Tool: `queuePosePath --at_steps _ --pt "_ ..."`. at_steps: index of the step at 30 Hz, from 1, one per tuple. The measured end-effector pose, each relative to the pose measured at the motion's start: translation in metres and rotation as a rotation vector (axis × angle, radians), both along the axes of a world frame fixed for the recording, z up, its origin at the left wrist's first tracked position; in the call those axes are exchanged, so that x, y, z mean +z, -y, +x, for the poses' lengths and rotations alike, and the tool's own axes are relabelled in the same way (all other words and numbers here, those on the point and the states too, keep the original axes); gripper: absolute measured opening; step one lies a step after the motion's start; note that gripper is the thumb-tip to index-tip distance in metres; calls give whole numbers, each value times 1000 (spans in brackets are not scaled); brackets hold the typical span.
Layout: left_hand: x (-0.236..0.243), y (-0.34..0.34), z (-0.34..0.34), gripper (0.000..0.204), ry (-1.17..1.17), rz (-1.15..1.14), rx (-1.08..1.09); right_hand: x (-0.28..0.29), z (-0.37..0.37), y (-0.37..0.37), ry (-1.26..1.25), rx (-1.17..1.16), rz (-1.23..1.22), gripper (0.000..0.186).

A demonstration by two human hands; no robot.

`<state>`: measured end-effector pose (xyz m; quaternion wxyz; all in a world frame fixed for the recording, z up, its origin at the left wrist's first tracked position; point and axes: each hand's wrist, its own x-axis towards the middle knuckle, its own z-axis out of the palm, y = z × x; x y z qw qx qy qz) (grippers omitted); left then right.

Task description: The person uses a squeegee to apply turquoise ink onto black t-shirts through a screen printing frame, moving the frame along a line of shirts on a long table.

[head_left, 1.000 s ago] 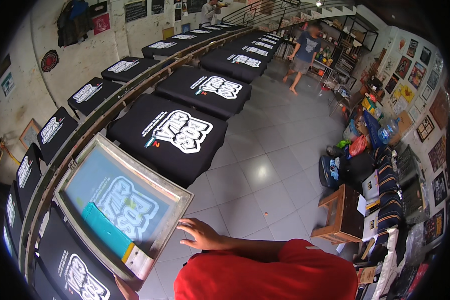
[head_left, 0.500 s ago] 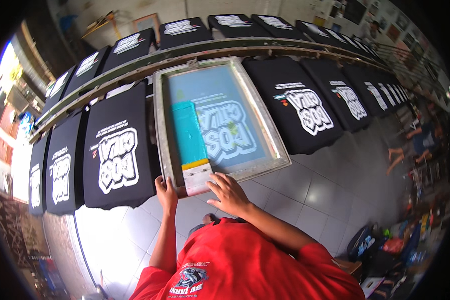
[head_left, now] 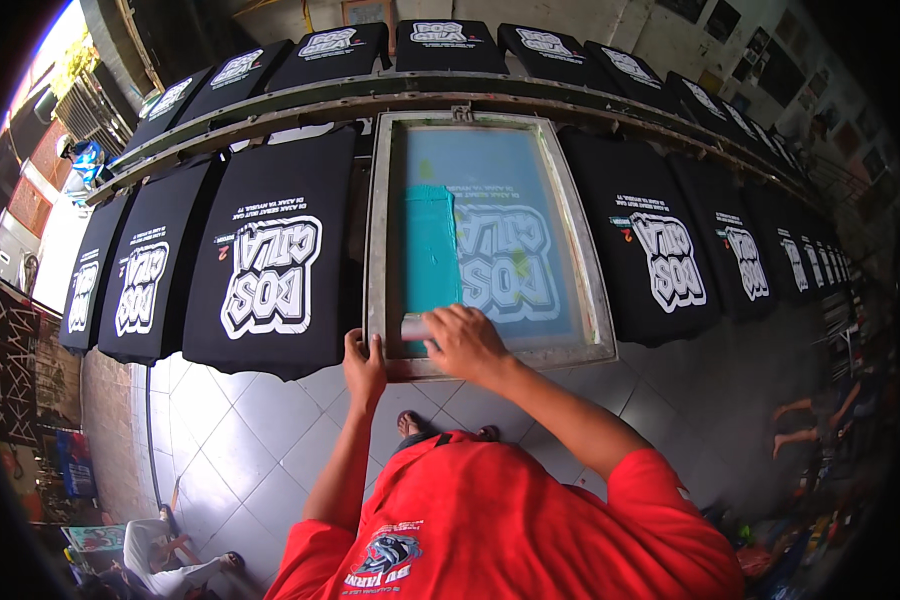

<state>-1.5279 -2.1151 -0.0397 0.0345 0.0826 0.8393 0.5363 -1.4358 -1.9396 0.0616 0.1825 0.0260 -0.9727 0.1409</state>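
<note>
One rectangular frame (head_left: 550, 358) holds glossy teal ink (head_left: 430, 240) on blue mesh (head_left: 510, 160). Our right hand (head_left: 465, 342) clasps a blurred squeegee (head_left: 414, 328); our left hand (head_left: 365, 372) pinches the frame's near corner.

From my end, the frame (head_left: 379, 250) looks like dull, scuffed metal, its mesh (head_left: 505, 155) smooth, the teal paint (head_left: 429, 245) slick, the black shirts (head_left: 295, 175) matt cloth, the floor tiles (head_left: 255, 425) glossy.
</note>
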Motion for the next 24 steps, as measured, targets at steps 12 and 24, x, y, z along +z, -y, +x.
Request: queuePosePath --at_steps 12,24 --pt "18 3 1 37 84 37 -65 54 -111 -98 148 -670 -240 36" --pt "6 6 -4 42 115 38 -66 37 -200 -168 295 -820 -36 30"
